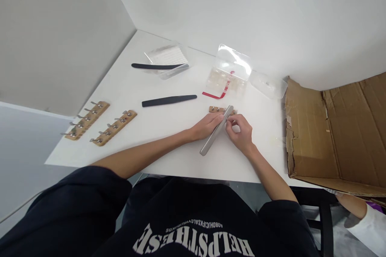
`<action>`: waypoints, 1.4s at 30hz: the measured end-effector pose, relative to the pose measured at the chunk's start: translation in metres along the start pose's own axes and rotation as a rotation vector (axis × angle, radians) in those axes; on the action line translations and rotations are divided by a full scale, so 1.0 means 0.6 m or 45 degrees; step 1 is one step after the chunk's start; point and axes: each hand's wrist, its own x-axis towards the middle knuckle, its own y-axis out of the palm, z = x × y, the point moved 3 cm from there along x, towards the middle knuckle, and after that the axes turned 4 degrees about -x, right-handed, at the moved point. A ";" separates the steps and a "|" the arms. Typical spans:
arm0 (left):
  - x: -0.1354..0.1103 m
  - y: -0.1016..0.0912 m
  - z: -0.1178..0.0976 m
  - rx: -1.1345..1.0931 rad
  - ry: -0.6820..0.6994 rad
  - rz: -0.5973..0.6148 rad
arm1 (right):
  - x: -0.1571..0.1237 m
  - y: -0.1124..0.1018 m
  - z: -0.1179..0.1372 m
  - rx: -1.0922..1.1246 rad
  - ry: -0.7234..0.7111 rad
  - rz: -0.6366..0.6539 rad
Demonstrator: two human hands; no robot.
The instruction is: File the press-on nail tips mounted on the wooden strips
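My left hand [208, 127] is closed round the upper part of a grey nail file [215, 132], which slants down toward the table's front edge. My right hand [241, 132] is closed in a pinch against the file's right side. Whatever sits between its thumb and forefinger is too small to make out. Just beyond both hands lies a short wooden strip with metal pegs [214, 109], partly covered by the file and fingers.
Two wooden strips with metal pegs, one [87, 120] farther left and another [115, 127], lie at left. Dark nail files [169, 100] [157, 66] lie beyond my left arm. A clear box [224, 78] with red tape stands at the back, an open cardboard box [304, 128] at right. Another person's arm [354, 204] shows lower right.
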 end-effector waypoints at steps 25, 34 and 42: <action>0.000 0.000 0.002 0.002 -0.016 -0.010 | 0.003 -0.001 0.000 -0.010 -0.038 -0.028; 0.000 0.001 0.003 0.020 -0.013 -0.002 | 0.001 -0.002 -0.003 -0.001 0.005 -0.007; 0.000 0.001 0.005 -0.002 -0.008 -0.007 | 0.000 -0.001 -0.005 -0.015 -0.003 -0.012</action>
